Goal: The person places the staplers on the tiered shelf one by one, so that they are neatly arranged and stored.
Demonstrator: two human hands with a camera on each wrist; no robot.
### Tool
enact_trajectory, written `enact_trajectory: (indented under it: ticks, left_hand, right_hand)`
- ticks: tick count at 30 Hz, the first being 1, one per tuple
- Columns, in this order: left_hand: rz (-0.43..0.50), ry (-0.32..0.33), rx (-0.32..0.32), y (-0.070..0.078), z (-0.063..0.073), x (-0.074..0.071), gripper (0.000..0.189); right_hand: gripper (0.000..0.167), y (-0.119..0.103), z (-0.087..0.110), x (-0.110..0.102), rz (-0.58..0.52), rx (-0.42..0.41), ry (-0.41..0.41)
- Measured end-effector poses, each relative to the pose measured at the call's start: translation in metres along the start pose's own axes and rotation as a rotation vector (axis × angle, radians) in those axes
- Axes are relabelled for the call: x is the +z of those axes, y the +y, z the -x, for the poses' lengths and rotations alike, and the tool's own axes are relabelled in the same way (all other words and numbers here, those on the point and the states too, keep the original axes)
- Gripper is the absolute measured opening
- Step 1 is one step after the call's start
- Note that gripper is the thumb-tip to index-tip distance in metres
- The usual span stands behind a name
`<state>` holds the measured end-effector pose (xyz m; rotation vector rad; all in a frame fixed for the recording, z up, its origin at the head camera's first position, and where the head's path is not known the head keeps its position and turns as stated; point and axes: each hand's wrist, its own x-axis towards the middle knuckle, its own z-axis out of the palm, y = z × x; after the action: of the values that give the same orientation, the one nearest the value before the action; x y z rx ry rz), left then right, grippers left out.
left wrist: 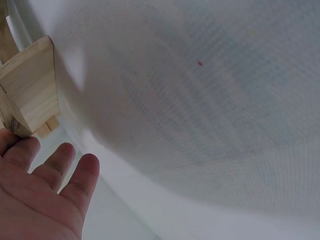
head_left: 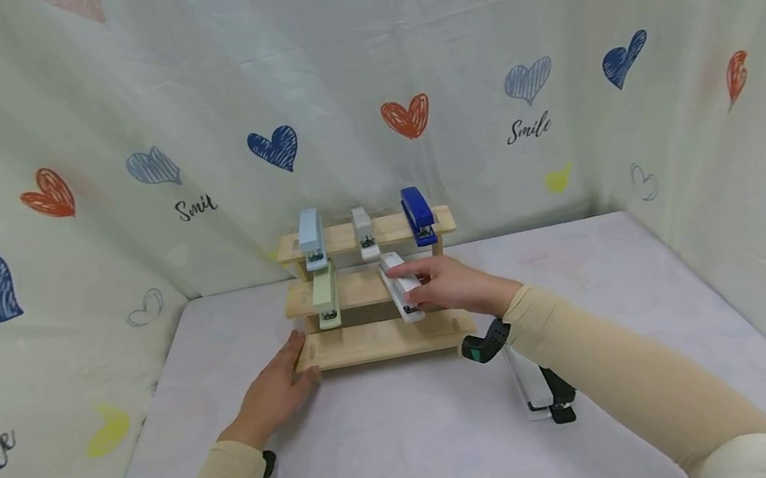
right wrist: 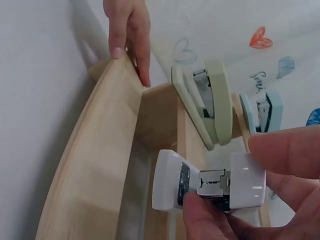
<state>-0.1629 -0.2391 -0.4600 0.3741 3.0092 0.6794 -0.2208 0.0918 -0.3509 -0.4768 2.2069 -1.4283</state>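
Note:
My right hand [head_left: 447,286] holds a white stapler [head_left: 400,287], tilted, at the right side of the middle shelf. In the right wrist view, thumb and fingers grip its body, and its metal front end [right wrist: 212,183] faces the camera. With my left hand [head_left: 279,392] I grip the left end of the bottom shelf of a wooden tiered rack [head_left: 385,342]; in the left wrist view the outer fingers [left wrist: 82,180] stretch past the wood. A light green stapler [head_left: 325,295] stands on the middle shelf's left, its jaws toward me.
On the top shelf stand a light blue stapler [head_left: 311,238], a grey-white stapler [head_left: 364,232] and a dark blue stapler [head_left: 418,216]. A black and white stapler [head_left: 560,395] lies on the table [head_left: 404,455], partly hidden by my right forearm. A heart-printed curtain [head_left: 337,52] hangs behind.

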Motion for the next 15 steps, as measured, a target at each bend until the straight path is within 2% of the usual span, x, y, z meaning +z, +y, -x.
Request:
enact_trajectory:
  ticks: [7,15]
  left_hand:
    - [0.0,0.006,0.005,0.0,0.0,0.0,0.07]
    - [0.001,0.001,0.007,0.0,0.0,-0.001,0.07]
  right_hand:
    - [0.055,-0.003,-0.011,0.009,-0.027,-0.032,0.019]
    - [0.058,-0.002,-0.013,0.013,-0.021,-0.032,0.038]
